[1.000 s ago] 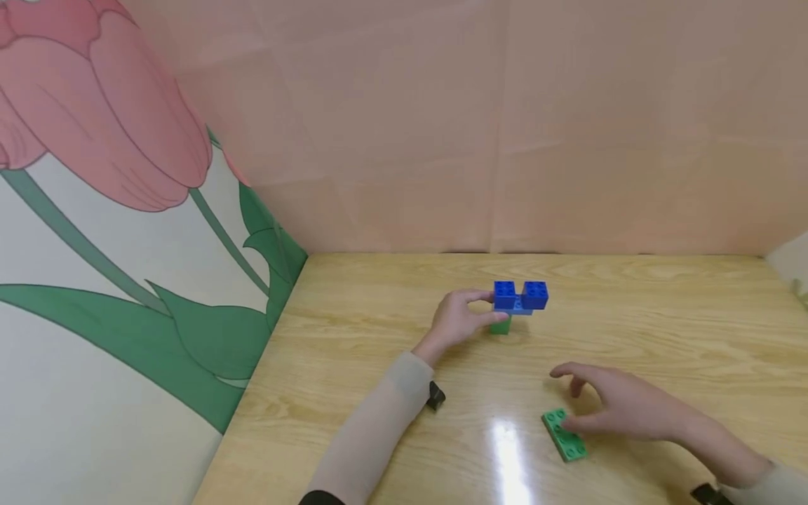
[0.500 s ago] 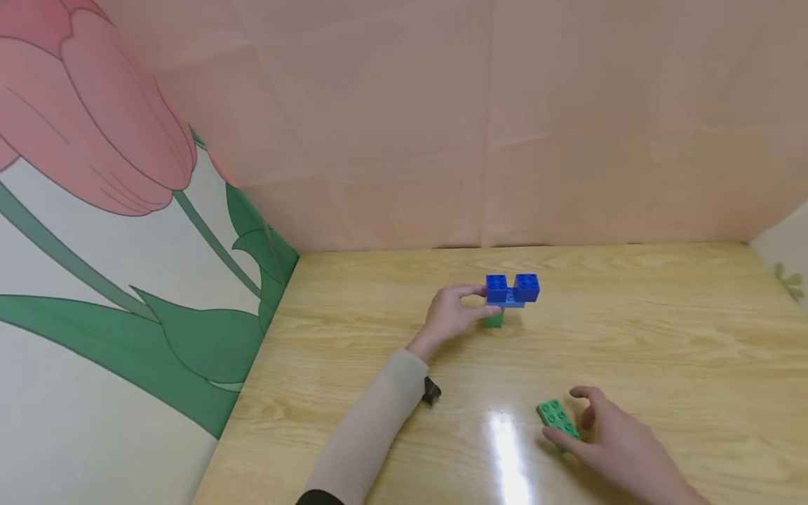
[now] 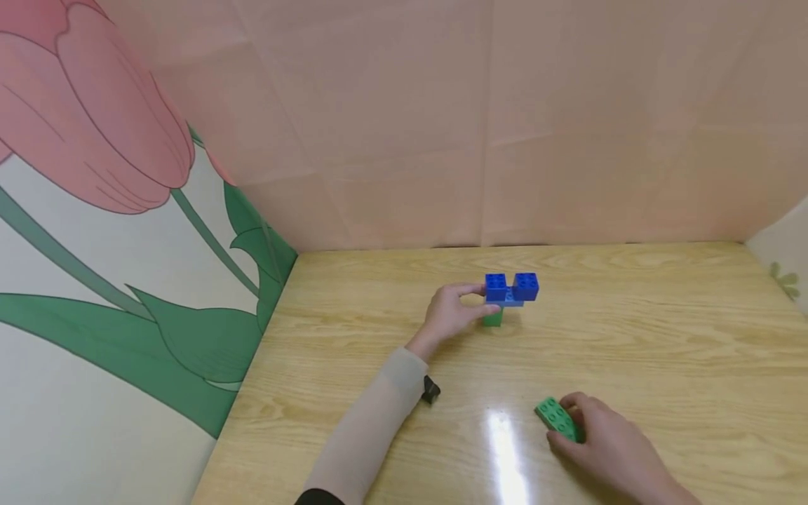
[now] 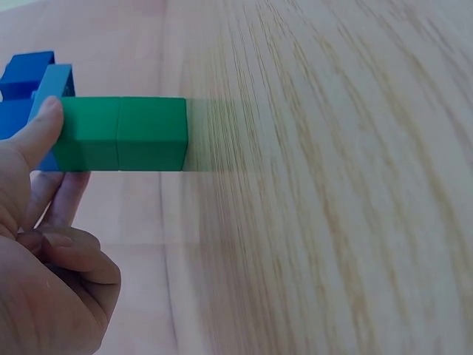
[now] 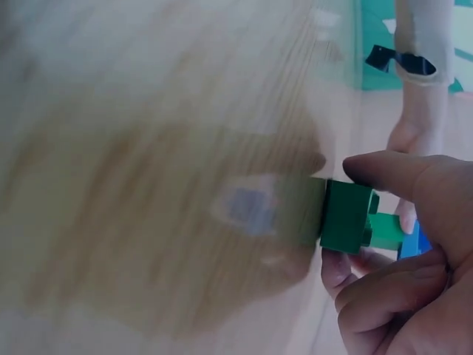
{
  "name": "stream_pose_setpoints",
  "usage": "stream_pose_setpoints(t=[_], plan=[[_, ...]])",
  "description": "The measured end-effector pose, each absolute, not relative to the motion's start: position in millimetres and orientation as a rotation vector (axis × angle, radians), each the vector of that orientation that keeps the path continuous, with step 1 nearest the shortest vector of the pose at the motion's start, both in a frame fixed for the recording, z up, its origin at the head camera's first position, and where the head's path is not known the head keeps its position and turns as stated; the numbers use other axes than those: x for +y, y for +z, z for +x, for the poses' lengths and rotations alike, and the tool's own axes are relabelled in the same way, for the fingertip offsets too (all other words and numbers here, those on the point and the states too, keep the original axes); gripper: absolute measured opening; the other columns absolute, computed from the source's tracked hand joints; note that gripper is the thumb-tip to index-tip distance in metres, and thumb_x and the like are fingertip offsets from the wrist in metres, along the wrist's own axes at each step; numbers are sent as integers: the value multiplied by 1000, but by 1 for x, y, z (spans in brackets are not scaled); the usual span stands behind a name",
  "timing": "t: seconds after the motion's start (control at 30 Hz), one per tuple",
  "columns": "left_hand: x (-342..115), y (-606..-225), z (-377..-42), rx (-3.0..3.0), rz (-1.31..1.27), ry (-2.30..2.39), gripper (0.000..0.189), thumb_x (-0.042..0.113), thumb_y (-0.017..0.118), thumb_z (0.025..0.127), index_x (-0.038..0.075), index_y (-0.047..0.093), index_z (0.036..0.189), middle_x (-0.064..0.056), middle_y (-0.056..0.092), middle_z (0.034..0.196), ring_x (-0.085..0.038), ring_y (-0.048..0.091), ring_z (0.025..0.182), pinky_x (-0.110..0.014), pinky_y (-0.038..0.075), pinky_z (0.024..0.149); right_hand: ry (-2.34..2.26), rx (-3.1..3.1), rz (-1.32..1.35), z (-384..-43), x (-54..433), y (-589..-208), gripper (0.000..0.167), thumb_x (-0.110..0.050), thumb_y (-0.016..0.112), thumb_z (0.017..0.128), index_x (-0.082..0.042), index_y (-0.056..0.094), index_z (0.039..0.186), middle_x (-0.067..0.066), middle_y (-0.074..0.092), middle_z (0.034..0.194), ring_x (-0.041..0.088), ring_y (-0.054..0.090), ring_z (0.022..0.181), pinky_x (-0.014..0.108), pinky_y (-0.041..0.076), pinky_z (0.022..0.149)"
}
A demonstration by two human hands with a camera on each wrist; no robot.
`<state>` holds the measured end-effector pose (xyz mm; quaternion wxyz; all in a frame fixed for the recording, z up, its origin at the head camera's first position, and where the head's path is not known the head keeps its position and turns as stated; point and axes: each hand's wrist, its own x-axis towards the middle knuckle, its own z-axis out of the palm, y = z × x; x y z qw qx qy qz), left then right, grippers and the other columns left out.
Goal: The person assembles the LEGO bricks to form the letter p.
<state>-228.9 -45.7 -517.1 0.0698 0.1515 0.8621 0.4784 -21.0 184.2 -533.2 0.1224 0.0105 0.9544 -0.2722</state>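
My left hand (image 3: pixel 449 314) pinches a small stack of toy bricks standing upright on the table, thumb on the near side and fingers behind. From the left wrist view, its column is two green bricks (image 4: pixel 122 134) with a light blue brick (image 4: pixel 62 78) across the top. Two dark blue bricks (image 3: pixel 511 287) sit apart on that piece. Closer to me, my right hand (image 3: pixel 612 443) grips one end of a loose green brick (image 3: pixel 555 415) between thumb and fingers. This brick lies studs up, and its base meets the tabletop in the right wrist view.
A glossy wood-grain table (image 3: pixel 353 301) runs back to a pink wall covering (image 3: pixel 391 140). Along the left side stands a panel with a printed tulip (image 3: pixel 113 126). A bright light reflection lies on the wood between the two arms.
My right hand has swung round to the near right end of the loose green brick and closed on it. My left hand keeps its hold on the stack, and the view has shifted slightly.
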Motion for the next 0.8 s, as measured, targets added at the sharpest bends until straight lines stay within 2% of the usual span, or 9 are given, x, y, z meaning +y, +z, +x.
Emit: stream_pose_setpoints(t=[0.27, 0.5, 0.63, 0.8], plan=[[-46, -516, -229, 2587, 470, 1434, 53, 53, 85, 82, 30, 74, 129, 20, 67, 129, -13, 55, 133, -46, 42, 113, -770, 2910, -65, -22, 187, -522, 59, -43, 86, 82, -7, 64, 124, 5, 66, 96, 19, 63, 78, 43, 56, 63], [-45, -516, -230, 2599, 469, 1409, 53, 54, 85, 82, 31, 74, 128, 21, 67, 128, -13, 55, 133, -47, 42, 113, -767, 3082, -222, -29, 193, -507, 53, -35, 89, 81, -9, 68, 122, 4, 66, 97, 15, 62, 74, 38, 55, 57], [-45, -517, -229, 2598, 462, 1413, 52, 54, 85, 82, 32, 74, 128, 22, 67, 127, -14, 54, 134, -48, 41, 113, -787, 3171, -353, -37, 198, -497, 49, -30, 90, 82, -12, 70, 122, 2, 66, 99, 15, 63, 76, 35, 53, 56], [-45, -516, -228, 2596, 451, 1416, 52, 54, 85, 81, 33, 74, 128, 23, 67, 125, -13, 54, 134, -48, 42, 113, -817, 3181, -452, -50, 205, -481, 47, -33, 87, 86, -12, 69, 125, 6, 69, 106, 21, 67, 82, 40, 56, 59]])
